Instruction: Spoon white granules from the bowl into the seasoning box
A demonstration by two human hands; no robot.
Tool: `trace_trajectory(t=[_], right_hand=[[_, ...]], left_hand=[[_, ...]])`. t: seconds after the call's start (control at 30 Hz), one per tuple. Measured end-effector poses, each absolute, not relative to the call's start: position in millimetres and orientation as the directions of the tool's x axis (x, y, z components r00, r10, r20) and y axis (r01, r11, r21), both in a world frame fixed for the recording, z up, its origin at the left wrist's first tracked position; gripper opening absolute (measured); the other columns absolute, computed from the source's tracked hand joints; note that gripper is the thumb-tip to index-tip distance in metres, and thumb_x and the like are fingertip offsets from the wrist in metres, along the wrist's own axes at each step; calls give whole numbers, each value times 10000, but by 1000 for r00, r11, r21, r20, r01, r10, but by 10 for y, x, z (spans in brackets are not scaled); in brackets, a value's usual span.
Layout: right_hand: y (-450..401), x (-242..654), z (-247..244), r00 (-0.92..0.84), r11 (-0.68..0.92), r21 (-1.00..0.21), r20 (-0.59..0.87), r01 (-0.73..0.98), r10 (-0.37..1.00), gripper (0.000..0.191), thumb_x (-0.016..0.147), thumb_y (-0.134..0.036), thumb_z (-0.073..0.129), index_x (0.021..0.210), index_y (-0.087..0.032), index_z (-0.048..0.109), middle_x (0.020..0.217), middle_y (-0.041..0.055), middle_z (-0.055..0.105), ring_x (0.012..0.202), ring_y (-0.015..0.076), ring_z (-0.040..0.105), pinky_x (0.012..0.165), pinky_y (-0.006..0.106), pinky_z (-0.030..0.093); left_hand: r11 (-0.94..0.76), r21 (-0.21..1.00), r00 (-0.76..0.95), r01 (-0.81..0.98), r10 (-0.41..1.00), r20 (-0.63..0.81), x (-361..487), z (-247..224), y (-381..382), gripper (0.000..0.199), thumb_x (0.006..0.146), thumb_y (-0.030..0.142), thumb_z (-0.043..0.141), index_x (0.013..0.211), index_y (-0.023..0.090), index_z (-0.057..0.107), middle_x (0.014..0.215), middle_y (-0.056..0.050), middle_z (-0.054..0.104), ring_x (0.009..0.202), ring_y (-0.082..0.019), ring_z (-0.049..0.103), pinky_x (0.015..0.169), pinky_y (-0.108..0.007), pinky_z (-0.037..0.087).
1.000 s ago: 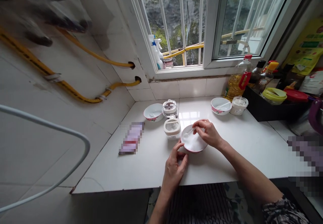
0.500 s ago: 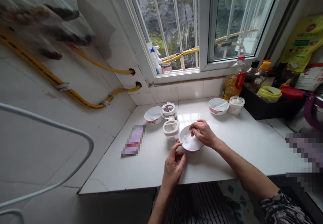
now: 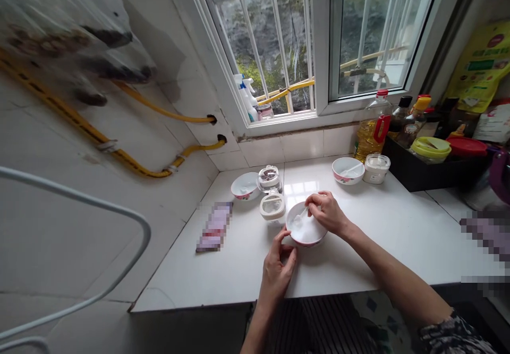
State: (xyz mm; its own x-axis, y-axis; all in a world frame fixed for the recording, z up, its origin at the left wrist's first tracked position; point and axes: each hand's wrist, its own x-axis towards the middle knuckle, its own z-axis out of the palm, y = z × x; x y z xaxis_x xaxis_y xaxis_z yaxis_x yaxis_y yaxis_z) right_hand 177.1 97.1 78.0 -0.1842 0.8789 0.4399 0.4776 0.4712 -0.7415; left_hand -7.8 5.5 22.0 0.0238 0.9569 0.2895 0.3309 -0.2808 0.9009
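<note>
Head view, my only feed. Working bowl (image 3: 308, 244), white with a pink-marked outside, sits upright near the middle of the bench (image 3: 179, 282), with a mass of white powder or grains (image 3: 313, 232) in it; too fine to tell which.

Right hand (image 3: 327, 213): grip closed, thumb and fingers pinching the handle of a white spoon (image 3: 298, 219). I have it coming over the bowl's far-right rim.

Key relation: spoon head lies left and near of the right grip, inside the bowl. Long axis slants from far right at the fingers to near left at the head. Right hand is the one on the spoon; left is the nearer to the bowl's near-left rim.

Left hand (image 3: 278, 268): fingers loosely curled, index fingertip at that rim, thumb standing apart from the index. Can't tell from here if that grip actually pinches the wall or just rests on it.

Around it: clear-lidded jar (image 3: 272, 209) just left of the bowl, second jar with dark contents (image 3: 270, 177) beyond it, flowered bowl (image 3: 242, 196) left of that. Far right, another flowered bowl (image 3: 346, 179) with a white utensil (image 3: 353, 169) in it, beside a lidded container (image 3: 377, 172) and the oil bottle (image 3: 370, 140).
</note>
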Motion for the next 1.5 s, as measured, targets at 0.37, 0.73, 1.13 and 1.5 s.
trace_trajectory(t=[0.37, 0.73, 1.13, 1.5], right_hand=[[956, 1752, 770, -206, 449, -781, 399, 434, 893, 210, 769, -113, 481, 647, -224, 610, 555, -31, 708, 611, 164, 648, 982, 388, 431], [926, 1790, 848, -183, 466, -747, 434, 474, 882, 181, 784, -163, 490, 699, -227, 637, 549, -37, 675, 588, 156, 624, 1018, 423, 413], [941, 1833, 915, -96, 191, -959, 175, 207, 980, 162, 719, -241, 517, 694, -194, 670, 522, -11, 653, 555, 161, 604, 667, 297, 492], [1024, 1813, 962, -18, 158, -987, 158, 41, 987, 147, 729, -299, 588, 726, -186, 682, 547, -2, 669, 573, 166, 633, 700, 323, 532]], left_hand=[[-280, 899, 50, 338, 959, 280, -102, 227, 9, 325, 878, 221, 565, 1203, 218, 560, 903, -39, 732, 758, -141, 719, 773, -256, 586], [-288, 900, 44, 326, 956, 290, -95, 203, 1, 354, 871, 206, 580, 1224, 220, 557, 1353, -142, 632, 821, -141, 739, 819, -285, 593], [-281, 902, 43, 327, 958, 283, -98, 164, 6, 352, 874, 216, 569, 1226, 218, 553, 1397, -145, 598, 831, -131, 734, 846, -282, 585], [-291, 900, 58, 323, 956, 289, -82, 187, 15, 377, 862, 207, 550, 1239, 216, 554, 1073, -80, 727, 754, -139, 701, 809, -277, 576]])
